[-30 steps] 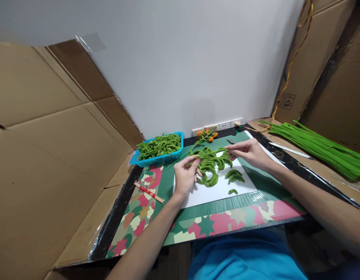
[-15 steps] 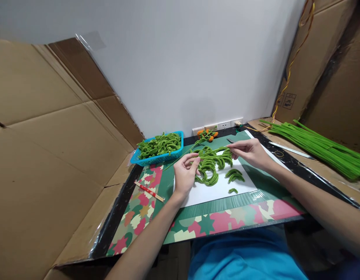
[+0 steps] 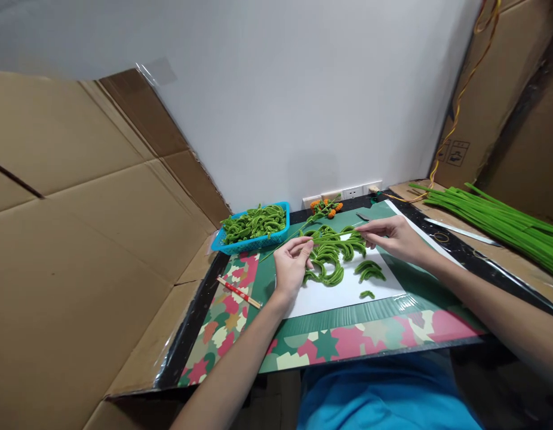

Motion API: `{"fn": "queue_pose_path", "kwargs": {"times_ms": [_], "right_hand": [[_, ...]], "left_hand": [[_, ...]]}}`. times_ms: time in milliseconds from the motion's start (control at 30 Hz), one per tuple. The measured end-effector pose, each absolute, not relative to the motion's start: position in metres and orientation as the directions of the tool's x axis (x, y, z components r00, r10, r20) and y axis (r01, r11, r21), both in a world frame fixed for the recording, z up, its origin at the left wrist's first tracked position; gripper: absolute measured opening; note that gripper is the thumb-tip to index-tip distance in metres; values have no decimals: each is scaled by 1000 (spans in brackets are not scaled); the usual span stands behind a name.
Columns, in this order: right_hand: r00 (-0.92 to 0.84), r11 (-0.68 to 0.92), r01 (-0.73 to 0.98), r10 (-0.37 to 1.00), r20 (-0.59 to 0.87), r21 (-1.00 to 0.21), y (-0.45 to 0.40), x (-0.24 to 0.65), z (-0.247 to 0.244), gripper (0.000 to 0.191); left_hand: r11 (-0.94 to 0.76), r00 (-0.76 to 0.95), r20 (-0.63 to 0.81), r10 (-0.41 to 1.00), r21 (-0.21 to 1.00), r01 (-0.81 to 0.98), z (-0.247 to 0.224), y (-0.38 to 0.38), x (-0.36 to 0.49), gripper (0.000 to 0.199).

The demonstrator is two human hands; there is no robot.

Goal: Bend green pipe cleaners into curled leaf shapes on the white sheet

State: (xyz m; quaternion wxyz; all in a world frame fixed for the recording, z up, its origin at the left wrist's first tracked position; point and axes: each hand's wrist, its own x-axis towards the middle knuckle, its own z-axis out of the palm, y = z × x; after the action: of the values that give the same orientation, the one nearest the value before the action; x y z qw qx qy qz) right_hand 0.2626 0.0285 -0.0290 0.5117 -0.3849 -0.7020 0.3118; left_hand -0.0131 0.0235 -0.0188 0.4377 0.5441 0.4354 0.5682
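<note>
Between my two hands a thin green fuzzy stem is stretched nearly level above a white sheet [image 3: 348, 301]. My left hand [image 3: 293, 263] pinches its left end with thumb and fingers. The right end is pinched by the fingertips of my right hand [image 3: 390, 237]. Under and between the hands, curled green fuzzy pieces [image 3: 332, 275] lie in a loose cluster on the sheet. A smaller group of curved pieces [image 3: 370, 270] and one short bent piece [image 3: 366, 294] rest to the right of it.
A blue basket [image 3: 254, 243] full of green pieces stands at the back left. Orange flowers on a green stem [image 3: 325, 207] lie behind the sheet. Red-wrapped chopsticks [image 3: 238, 292] are on the left; long green stems [image 3: 495, 221] and a metal strip [image 3: 460, 232] lie on the right.
The whole view has shifted, so the table and hands appear slightly farther right. Both hands keep their pinch, with little other change.
</note>
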Motion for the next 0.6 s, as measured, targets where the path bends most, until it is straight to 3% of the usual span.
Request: {"fn": "queue_pose_path", "kwargs": {"times_ms": [267,467,600], "right_hand": [[-170,486,149,871,461,-861,26,260,-23,42],[-248,539,228,838,487,-811,26,260,-22,46],[-247,535,193,838,487,-823,25,259,-22,53]], "left_hand": [[-199,-36,197,980,979,-53,-17,24,-12,42],[-97,-5,97,995,990,-105,-15,26,-16,46],[-43,16,45,999,993,-109,-12,25,-16,50]]}}
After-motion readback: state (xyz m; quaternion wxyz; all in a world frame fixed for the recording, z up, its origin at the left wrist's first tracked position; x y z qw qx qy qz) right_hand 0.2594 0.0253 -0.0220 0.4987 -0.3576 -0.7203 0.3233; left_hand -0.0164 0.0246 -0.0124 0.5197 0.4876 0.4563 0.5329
